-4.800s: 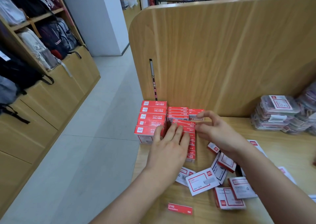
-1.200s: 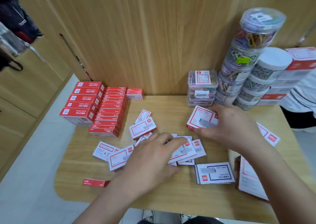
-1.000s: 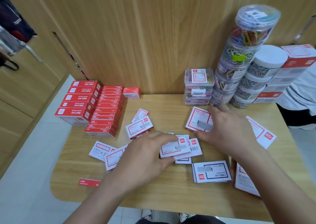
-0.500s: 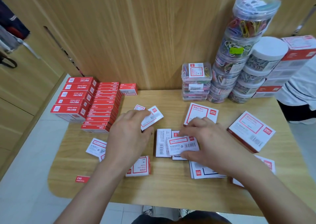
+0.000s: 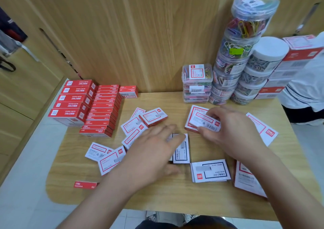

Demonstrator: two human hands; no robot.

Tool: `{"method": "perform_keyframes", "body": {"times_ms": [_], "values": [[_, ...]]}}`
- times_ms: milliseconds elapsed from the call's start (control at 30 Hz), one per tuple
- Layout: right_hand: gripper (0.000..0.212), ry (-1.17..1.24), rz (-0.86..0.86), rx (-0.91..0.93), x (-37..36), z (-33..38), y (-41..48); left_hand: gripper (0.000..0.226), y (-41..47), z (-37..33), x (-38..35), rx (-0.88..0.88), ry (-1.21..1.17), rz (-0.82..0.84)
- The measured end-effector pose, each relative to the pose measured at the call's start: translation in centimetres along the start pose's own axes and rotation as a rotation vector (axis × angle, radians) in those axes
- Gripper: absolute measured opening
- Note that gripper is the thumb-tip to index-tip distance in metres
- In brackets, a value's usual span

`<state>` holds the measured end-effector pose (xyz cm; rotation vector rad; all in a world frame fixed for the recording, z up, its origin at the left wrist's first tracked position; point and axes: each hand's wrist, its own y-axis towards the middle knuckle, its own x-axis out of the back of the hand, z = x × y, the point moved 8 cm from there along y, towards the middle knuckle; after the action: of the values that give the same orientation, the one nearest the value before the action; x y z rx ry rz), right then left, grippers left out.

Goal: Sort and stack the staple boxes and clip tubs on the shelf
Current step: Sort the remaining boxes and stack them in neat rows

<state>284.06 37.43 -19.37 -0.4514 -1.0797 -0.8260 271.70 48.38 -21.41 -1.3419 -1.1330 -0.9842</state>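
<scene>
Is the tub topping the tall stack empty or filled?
Filled: the top tub shows coloured paper clips through its clear wall.

Pinching a small white box (image 5: pixel 204 123) in the grip of the right hand (image 5: pixel 235 129), thumb at the near edge, fingers at the far edge, right over a bigger red-framed box (image 5: pixel 193 113). Holding the left hand (image 5: pixel 154 153) flat and spread above a blue-framed box (image 5: pixel 182 153) on the tabletop (image 5: pixel 157 195); touching or not, hard to call. More white boxes (image 5: pixel 133 125) scattered loose beside and under that palm. Far left, tidy red box stacks (image 5: pixel 82 104). Back right, clip tubs (image 5: pixel 228 66) piled high, next to white-lidded tubs (image 5: pixel 263 62) and a stack of square clear cases (image 5: pixel 197 81).
</scene>
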Motion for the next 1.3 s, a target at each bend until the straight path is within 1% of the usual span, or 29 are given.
{"method": "perform_keyframes", "body": {"times_ms": [33,67,167,233,267,333,367,433,500,533,567,633,700,733,767,833,900,933,1000,1133,1233,1267,1300], "values": [[0.041,-0.009,-0.008,-0.002,-0.1,-0.1,0.1,0.083,0.3,-0.2,-0.4,-0.015,0.034,0.032],[0.043,-0.02,-0.012,0.002,-0.3,-0.1,0.1,0.083,0.7,-0.3,-0.4,-0.026,0.035,0.027],[0.049,-0.036,-0.043,0.063,-0.7,-0.2,-0.2,0.078,1.3,0.0,0.0,-0.07,-0.038,-0.057],[0.049,0.031,-0.083,0.122,-0.1,-0.1,-0.8,0.077,1.3,0.3,0.1,-0.088,-0.098,-0.104],[0.045,0.108,-0.079,0.129,0.5,-0.2,-1.2,0.077,1.3,0.5,0.2,-0.091,-0.125,-0.134],[0.036,0.343,0.041,0.096,0.9,-0.1,-2.0,0.074,0.9,0.9,0.7,-0.093,-0.235,-0.224],[0.036,0.459,0.121,0.063,0.6,0.1,-2.4,0.071,0.6,1.1,1.2,-0.094,-0.327,-0.272],[0.047,0.648,0.272,-0.006,-0.5,0.6,-2.9,0.071,0.2,1.0,2.3,-0.09,-0.513,-0.329],[0.059,0.882,0.39,-0.055,-1.7,1.6,-3.1,0.075,0.1,-0.1,3.4,-0.119,-0.646,-0.315],[0.057,0.987,0.413,-0.063,-2.1,2.2,-3.1,0.076,0.1,-1.0,3.9,-0.142,-0.694,-0.293],[0.05,1.052,0.39,-0.055,-2.0,2.4,-2.9,0.078,0.0,-1.8,4.4,-0.158,-0.719,-0.287],[0.035,1.079,0.262,-0.078,-0.9,1.6,-2.7,0.08,-0.2,-2.8,5.3,-0.129,-0.7,-0.341],[0.032,1.056,0.14,-0.18,0.1,-0.7,-3.0,0.076,-0.8,-3.5,5.3,-0.058,-0.621,-0.396],[0.031,1.046,0.105,-0.213,0.6,-1.8,-3.3,0.071,-1.1,-4.1,4.7,-0.035,-0.584,-0.372],[0.03,1.031,0.089,-0.225,1.0,-2.5,-3.7,0.068,-1.3,-4.9,3.7,-0.01,-0.518,-0.312],[0.026,1.007,0.096,-0.224,1.2,-3.5,-4.5,0.075,-1.5,-6.6,2.1,-0.001,-0.282,-0.234],[0.021,1.007,0.105,-0.232,0.9,-3.9,-5.2,0.083,-1.4,-7.4,1.5,0.006,-0.124,-0.245],[0.018,1.007,0.097,-0.24,0.7,-4.2,-5.4,0.084,-1.2,-7.5,1.4,0.018,-0.113,-0.239],[0.017,0.998,0.064,-0.254,0.5,-4.7,-5.6,0.088,-0.9,-7.4,1.3,0.002,-0.098,-0.307],[0.023,0.942,0.05,-0.238,0.1,-4.8,-5.7,0.094,-1.3,-6.9,0.1,-0.068,-0.127,-0.276],[0.028,0.983,0.055,-0.254,-0.3,-4.4,-5.8,0.083,-2.5,-6.0,0.2,-0.113,-0.23,-0.398],[0.025,1.01,0.077,-0.262,-0.4,-4.0,-5.9,0.077,-2.8,-5.8,0.5,-0.129,-0.284,-0.445],[0.017,1.022,0.123,-0.245,-0.7,-3.5,-6.0,0.072,-3.1,-5.5,0.9,-0.127,-0.338,-0.49]]}}
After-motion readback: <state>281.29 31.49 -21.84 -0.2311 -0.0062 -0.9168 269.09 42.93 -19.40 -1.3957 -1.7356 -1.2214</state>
